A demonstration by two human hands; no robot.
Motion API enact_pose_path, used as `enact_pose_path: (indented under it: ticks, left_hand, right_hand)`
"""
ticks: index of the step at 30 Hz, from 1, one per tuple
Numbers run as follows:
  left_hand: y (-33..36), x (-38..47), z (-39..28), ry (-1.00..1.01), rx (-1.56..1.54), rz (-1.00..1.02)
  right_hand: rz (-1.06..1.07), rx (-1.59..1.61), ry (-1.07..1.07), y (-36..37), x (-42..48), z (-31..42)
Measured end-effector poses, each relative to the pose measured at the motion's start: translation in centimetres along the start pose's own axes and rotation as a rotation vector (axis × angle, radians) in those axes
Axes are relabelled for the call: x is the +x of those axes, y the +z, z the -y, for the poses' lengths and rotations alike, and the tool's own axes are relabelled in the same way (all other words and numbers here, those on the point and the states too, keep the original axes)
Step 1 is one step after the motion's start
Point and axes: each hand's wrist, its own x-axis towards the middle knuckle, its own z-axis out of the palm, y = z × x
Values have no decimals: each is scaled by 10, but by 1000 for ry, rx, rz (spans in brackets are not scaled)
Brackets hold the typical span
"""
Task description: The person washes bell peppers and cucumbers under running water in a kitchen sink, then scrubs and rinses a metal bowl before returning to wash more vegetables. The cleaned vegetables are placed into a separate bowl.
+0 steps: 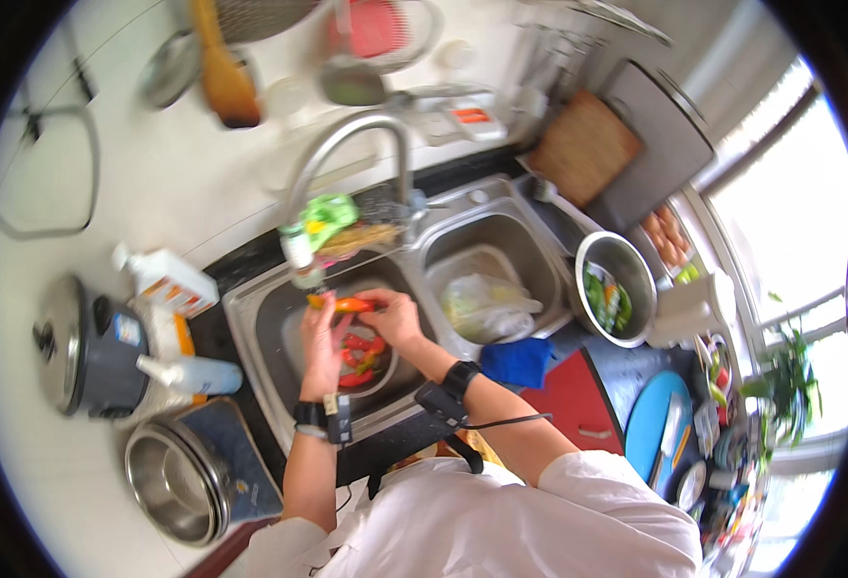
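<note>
Over the left basin of a steel double sink, my left hand and my right hand hold an orange-red pepper between them, just below the faucet's spray head. My left hand grips one end and my right fingers hold the other. Beneath them in the basin is a round bowl with several red peppers, partly hidden by my hands. Whether water is running cannot be told.
A plastic bag of vegetables lies in the right basin. Right of the sink stands a steel pot with green peppers; a blue cloth hangs at the front edge. A spray bottle and stacked steel bowls are at the left.
</note>
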Motion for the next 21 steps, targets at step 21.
enact_pose_path:
  ticks: [21]
  left_hand:
    - [298,-117,167,-285,338,998]
  right_hand:
    - [-613,-86,55,-345,-77,-45]
